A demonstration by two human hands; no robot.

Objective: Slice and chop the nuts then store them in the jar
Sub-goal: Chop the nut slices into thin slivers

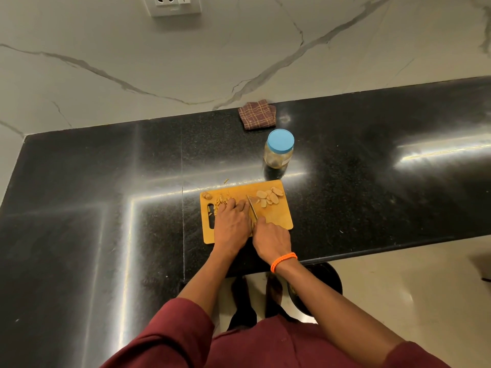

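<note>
Black polished countertop (106,181) spread under a marble-veined wall, with a white socket plate (174,4) high at the left. Wooden cutting board (276,220) near the counter's front edge, slotted handle at its left end. On the board's left part, a small pile of chopped nut slivers (220,201), a single nut piece (206,195) just beyond in the corner. Left hand (232,224) pressed flat on the board, fingertips curled down at the sliver pile; whatever lies under them hidden. Knife (252,211) just right of that hand, blade angled away across the board. Right hand (271,239) closed around the knife handle, orange bracelet (283,261) at the wrist. Whole nuts (268,197) heaped on the board's far right. Beyond the board, upright jar (279,150) with blue lid on, apart from the board. Further back, folded checked cloth (257,115) against the wall.
</note>
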